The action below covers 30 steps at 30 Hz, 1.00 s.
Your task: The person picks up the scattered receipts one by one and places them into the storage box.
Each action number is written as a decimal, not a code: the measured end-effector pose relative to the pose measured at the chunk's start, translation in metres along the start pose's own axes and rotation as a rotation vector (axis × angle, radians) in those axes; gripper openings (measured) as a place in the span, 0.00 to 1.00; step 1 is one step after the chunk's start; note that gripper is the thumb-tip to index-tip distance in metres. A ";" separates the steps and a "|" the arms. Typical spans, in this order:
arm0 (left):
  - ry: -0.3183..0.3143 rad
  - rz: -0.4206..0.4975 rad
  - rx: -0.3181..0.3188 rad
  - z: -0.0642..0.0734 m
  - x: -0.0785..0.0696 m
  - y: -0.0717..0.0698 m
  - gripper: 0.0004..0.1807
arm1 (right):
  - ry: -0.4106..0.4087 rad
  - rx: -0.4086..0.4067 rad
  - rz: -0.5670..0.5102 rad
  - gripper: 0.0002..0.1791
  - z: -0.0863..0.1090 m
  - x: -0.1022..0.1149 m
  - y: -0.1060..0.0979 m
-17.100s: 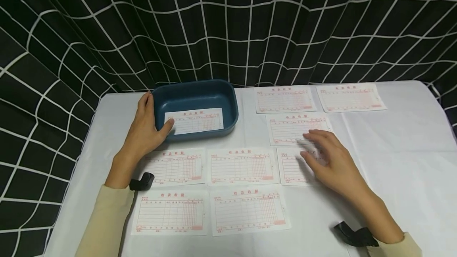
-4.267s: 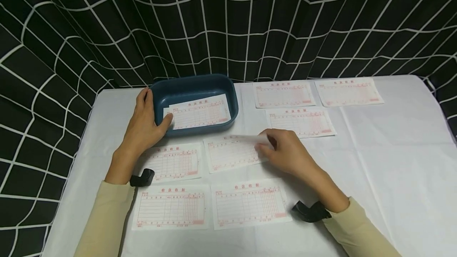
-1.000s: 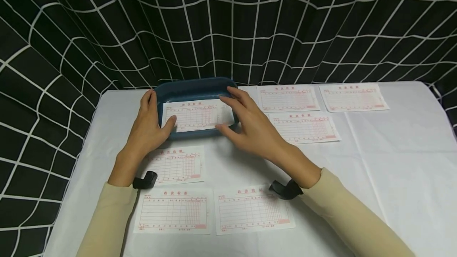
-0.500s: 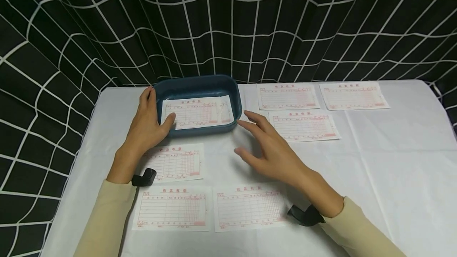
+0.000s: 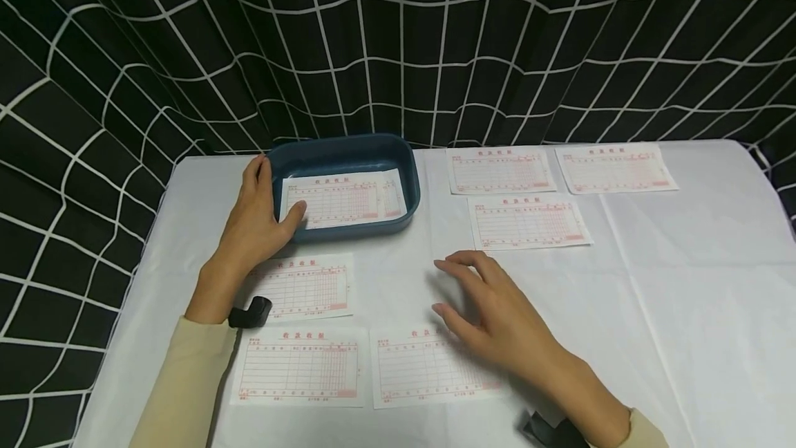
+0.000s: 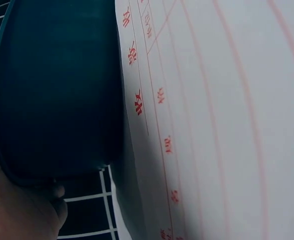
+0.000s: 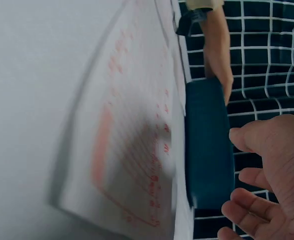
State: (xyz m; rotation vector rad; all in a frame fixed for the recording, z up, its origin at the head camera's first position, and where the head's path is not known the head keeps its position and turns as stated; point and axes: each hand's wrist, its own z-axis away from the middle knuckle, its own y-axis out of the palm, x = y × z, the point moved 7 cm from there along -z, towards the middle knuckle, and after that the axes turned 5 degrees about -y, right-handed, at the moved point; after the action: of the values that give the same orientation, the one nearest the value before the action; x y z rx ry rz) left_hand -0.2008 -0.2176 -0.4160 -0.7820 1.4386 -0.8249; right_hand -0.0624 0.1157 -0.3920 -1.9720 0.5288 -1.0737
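My left hand (image 5: 251, 223) grips the left wall of a dark blue plastic basin (image 5: 407, 216), thumb over the inside and fingers outside. Inside the basin lie overlapping receipt slips (image 5: 338, 199) with red print. My right hand (image 5: 506, 316) hovers with relaxed, parted fingers, holding nothing. Below it is the right-hand receipt slip of the front row (image 5: 429, 372), partly covered by the hand. To its left lies another receipt slip (image 5: 298, 368). A third receipt slip (image 5: 317, 289) lies behind that one, its left part hidden by my left wrist. The right wrist view shows a slip (image 7: 131, 145) close up, blurred.
Three more receipt slips lie at the back right: one by the basin (image 5: 500, 171), one farther right (image 5: 616, 168) and one in front (image 5: 528, 222). A white cloth (image 5: 703, 296) covers the table. A black curtain with white grid lines (image 5: 472, 47) hangs behind.
Two slips from the middle row are now in the basin, one pinched by my right hand 4.3 s ago. That hand has since let go and drawn back to the front right. My left hand stays put.
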 end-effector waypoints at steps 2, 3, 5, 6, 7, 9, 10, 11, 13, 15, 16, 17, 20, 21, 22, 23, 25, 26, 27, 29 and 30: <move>-0.001 0.000 -0.003 0.001 0.000 -0.001 0.54 | -0.001 0.001 0.015 0.31 0.005 0.002 -0.001; -0.001 0.000 -0.004 0.001 0.000 -0.001 0.54 | 0.002 0.003 0.018 0.31 0.008 0.002 0.000; -0.004 -0.001 -0.006 0.001 0.000 -0.002 0.53 | 0.014 0.014 0.023 0.31 0.014 0.003 0.000; -0.004 0.000 -0.007 0.001 0.000 -0.002 0.53 | 0.018 0.018 0.027 0.31 0.017 0.003 0.000; -0.005 0.000 -0.007 0.001 0.000 -0.002 0.53 | 0.021 0.023 0.030 0.31 0.020 0.003 0.001; -0.005 0.000 -0.010 0.001 0.000 -0.003 0.53 | 0.022 0.029 0.035 0.31 0.025 0.004 0.001; -0.004 0.001 -0.011 0.001 0.000 -0.004 0.53 | 0.018 0.031 0.040 0.31 0.028 0.005 0.001; -0.007 0.002 -0.012 0.001 0.000 -0.004 0.53 | 0.016 0.032 0.045 0.30 0.031 0.005 0.001; -0.003 0.006 -0.013 0.001 0.000 -0.003 0.53 | 0.016 0.034 0.051 0.30 0.039 0.006 0.002; 0.000 0.013 -0.012 0.001 0.001 -0.001 0.53 | 0.018 0.033 0.060 0.30 0.047 0.005 0.003; 0.001 0.016 -0.011 0.000 0.001 -0.001 0.53 | 0.025 0.036 0.066 0.30 0.052 0.004 0.004; 0.003 0.018 -0.010 0.000 0.001 0.000 0.53 | 0.028 0.039 0.073 0.30 0.055 0.003 0.005; 0.006 0.019 -0.011 0.000 0.001 -0.001 0.52 | 0.028 0.041 0.097 0.31 0.065 0.002 0.007; 0.008 0.017 -0.013 0.000 0.000 -0.001 0.52 | 0.026 0.041 0.107 0.31 0.068 0.002 0.007; 0.009 0.016 -0.014 0.000 0.000 -0.001 0.52 | 0.020 0.041 0.118 0.31 0.070 0.002 0.007; 0.010 0.015 -0.015 0.000 -0.001 -0.001 0.52 | 0.014 0.040 0.130 0.32 0.072 0.002 0.007; 0.010 0.014 -0.014 0.000 -0.001 -0.002 0.52 | 0.004 0.038 0.152 0.33 0.076 0.002 0.007; 0.011 0.014 -0.014 0.000 -0.002 -0.002 0.52 | -0.001 0.038 0.161 0.33 0.078 0.002 0.007; 0.010 0.014 -0.012 0.000 -0.002 -0.001 0.52 | -0.004 0.037 0.171 0.34 0.080 0.003 0.007; 0.007 0.014 -0.010 0.001 -0.002 -0.001 0.52 | -0.008 0.034 0.181 0.34 0.083 0.003 0.006; 0.007 0.013 -0.011 0.001 -0.002 -0.001 0.52 | -0.006 0.032 0.185 0.34 0.084 0.004 0.007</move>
State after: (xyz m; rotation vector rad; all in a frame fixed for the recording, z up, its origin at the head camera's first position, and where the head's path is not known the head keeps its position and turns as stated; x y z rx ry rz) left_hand -0.1999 -0.2170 -0.4141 -0.7779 1.4536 -0.8114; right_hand 0.0096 0.1476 -0.4215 -1.8584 0.6721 -0.9547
